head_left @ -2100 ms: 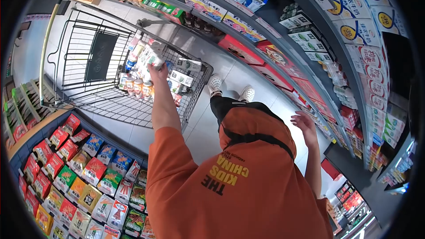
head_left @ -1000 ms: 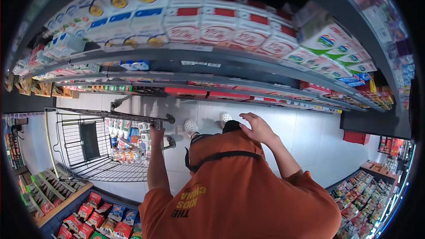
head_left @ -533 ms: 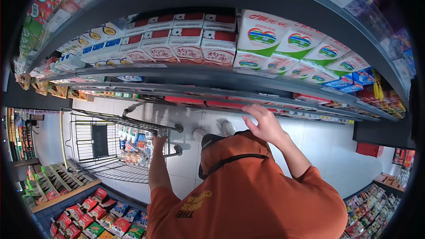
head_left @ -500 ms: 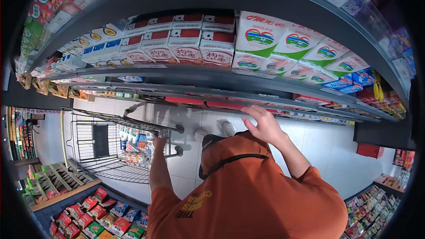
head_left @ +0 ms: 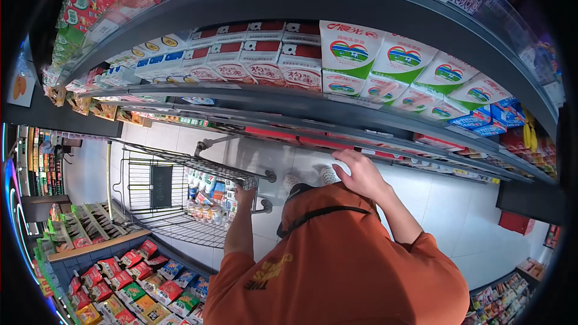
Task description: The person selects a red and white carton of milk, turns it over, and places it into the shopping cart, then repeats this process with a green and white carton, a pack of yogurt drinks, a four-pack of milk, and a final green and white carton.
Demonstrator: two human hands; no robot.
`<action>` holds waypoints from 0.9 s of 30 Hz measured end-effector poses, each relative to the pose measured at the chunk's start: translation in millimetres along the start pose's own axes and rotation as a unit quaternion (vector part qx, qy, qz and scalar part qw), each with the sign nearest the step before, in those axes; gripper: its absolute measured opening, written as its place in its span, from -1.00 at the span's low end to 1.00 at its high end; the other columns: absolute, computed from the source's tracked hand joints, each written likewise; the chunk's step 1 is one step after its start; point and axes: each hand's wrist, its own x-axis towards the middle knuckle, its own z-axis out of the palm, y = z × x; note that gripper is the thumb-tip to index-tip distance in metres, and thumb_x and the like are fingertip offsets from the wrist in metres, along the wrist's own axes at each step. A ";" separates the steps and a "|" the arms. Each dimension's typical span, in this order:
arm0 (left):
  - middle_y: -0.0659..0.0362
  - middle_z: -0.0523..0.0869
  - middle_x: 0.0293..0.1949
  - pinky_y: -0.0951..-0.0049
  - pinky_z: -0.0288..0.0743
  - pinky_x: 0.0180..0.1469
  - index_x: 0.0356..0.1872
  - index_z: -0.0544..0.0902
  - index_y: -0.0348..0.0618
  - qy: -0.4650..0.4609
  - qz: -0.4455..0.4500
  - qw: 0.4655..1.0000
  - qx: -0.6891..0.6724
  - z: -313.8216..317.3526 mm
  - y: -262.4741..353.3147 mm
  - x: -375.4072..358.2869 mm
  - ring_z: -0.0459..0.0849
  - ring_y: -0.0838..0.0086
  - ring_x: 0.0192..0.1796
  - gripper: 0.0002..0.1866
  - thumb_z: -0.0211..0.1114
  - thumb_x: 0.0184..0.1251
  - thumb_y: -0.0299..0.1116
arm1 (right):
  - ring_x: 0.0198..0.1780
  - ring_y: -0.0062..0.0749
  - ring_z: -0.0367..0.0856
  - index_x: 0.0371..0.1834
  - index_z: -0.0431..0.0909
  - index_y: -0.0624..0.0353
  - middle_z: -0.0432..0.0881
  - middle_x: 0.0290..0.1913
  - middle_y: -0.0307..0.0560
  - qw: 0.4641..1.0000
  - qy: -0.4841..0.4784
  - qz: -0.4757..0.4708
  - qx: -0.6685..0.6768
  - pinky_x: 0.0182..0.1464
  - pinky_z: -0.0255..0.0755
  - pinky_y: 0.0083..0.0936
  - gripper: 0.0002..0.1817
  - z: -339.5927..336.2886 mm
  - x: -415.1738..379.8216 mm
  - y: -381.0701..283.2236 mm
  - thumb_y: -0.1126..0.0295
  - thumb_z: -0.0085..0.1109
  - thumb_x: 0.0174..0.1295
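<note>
right hand [head_left: 360, 174] raised, fingers spread and empty, at the lower shelf edge [head_left: 385, 144]; green-and-white milk cartons [head_left: 385, 63] stand upright at 12 o'clock above it, right hand nearer; left hand [head_left: 245, 195] grips the cart handle [head_left: 256, 176]; versus 0.5 s earlier, the right hand has barely moved.

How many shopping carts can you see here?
1. The shopping cart stands on the floor to the person's left, with the left hand on its handle end. Others may be hidden beyond the shelves.
</note>
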 end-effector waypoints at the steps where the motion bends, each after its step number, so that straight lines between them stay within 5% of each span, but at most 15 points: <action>1: -0.20 0.35 0.36 0.21 0.16 0.46 0.48 0.09 -0.29 0.003 -0.009 1.000 0.002 1.8 1.0 -1.8 0.29 -0.02 0.42 0.19 0.56 -0.18 0.01 | -0.08 0.15 0.60 -0.01 0.57 0.31 0.64 -0.15 0.18 1.000 0.003 0.001 -0.001 -0.03 0.51 -0.15 -0.68 0.4 -1.5 0.7 0.39 0.20 0.21; 7: -0.28 0.24 0.41 0.21 0.27 0.40 0.49 0.00 -0.32 -0.010 -0.016 1.000 -0.007 3.5 1.5 0.5 0.33 -0.08 0.40 0.28 0.59 -0.19 0.10 | -0.08 0.14 0.62 -0.03 0.58 0.30 0.64 -0.13 0.17 0.999 0.000 0.034 0.005 -0.03 0.52 -0.17 -0.70 4.9 -18.4 7.5 0.38 0.20 0.22; 8: -0.25 0.08 0.47 0.16 0.19 0.44 0.49 -0.01 -0.30 0.028 -0.122 0.992 0.015 -15.3 44.3 -26.4 0.21 -0.10 0.46 0.22 0.57 -0.10 0.00 | -0.08 0.13 0.62 -0.03 0.59 0.30 0.64 -0.13 0.17 0.999 0.004 0.037 0.004 -0.03 0.51 -0.17 -0.70 4.2 -20.2 8.9 0.38 0.20 0.22; 10: -0.21 0.04 0.49 0.10 0.08 0.48 0.49 0.02 -0.27 0.234 0.114 0.956 -0.135 -25.4 68.5 -30.4 0.10 -0.11 0.49 0.05 0.49 0.08 -0.15 | -0.08 0.13 0.62 -0.04 0.59 0.30 0.64 -0.13 0.17 0.999 0.013 0.041 -0.001 -0.02 0.51 -0.17 -0.71 0.5 -24.8 12.1 0.37 0.20 0.22; 12: -0.30 0.07 0.41 -0.02 0.07 0.43 0.44 0.12 -0.32 0.315 0.319 0.877 -0.171 -104.9 168.2 -124.3 0.10 -0.20 0.43 -0.14 0.39 0.19 -0.26 | -0.08 0.13 0.61 -0.05 0.59 0.31 0.64 -0.13 0.17 0.999 0.029 0.042 -0.006 -0.02 0.51 -0.17 -0.71 -0.6 -28.3 15.6 0.37 0.19 0.23; 16: -0.22 0.21 0.37 0.04 0.10 0.41 0.38 0.27 -0.31 0.305 0.527 0.733 -0.302 -186.7 293.4 -225.5 0.16 -0.04 0.44 -0.20 0.45 0.15 -0.30 | -0.07 0.13 0.61 -0.05 0.58 0.32 0.64 -0.14 0.18 0.999 0.041 0.033 -0.006 -0.03 0.51 -0.18 -0.71 -3.0 -34.0 19.9 0.37 0.19 0.23; 20: -0.24 0.35 0.29 -0.05 0.04 0.44 0.38 0.25 -0.33 0.256 0.637 0.655 -0.315 -226.4 382.6 -295.9 0.19 -0.11 0.43 -0.01 0.58 -0.07 -0.17 | -0.07 0.13 0.61 -0.06 0.57 0.34 0.64 -0.15 0.18 0.999 0.043 0.030 -0.001 -0.03 0.50 -0.18 -0.72 -4.6 -38.2 17.4 0.40 0.18 0.23; 23: -0.29 0.44 0.19 -0.18 0.01 0.42 0.35 0.24 -0.40 0.253 0.652 0.663 -0.269 -229.5 421.6 -314.5 0.24 -0.16 0.39 0.02 0.59 -0.11 -0.13 | -0.08 0.14 0.61 -0.06 0.58 0.33 0.64 -0.15 0.18 0.998 0.056 0.041 0.011 -0.03 0.50 -0.18 -0.73 -9.0 -45.3 16.9 0.41 0.18 0.23; 27: -0.17 0.63 0.00 -0.31 0.01 0.38 0.21 0.34 -0.44 0.234 0.645 0.658 -0.309 -225.1 436.4 -311.0 0.59 -0.06 0.08 -0.11 0.57 -0.14 -0.17 | -0.09 0.11 0.62 -0.06 0.58 0.32 0.65 -0.15 0.16 0.994 0.080 0.078 0.013 -0.03 0.51 -0.20 -0.74 -9.8 -59.0 19.9 0.42 0.19 0.24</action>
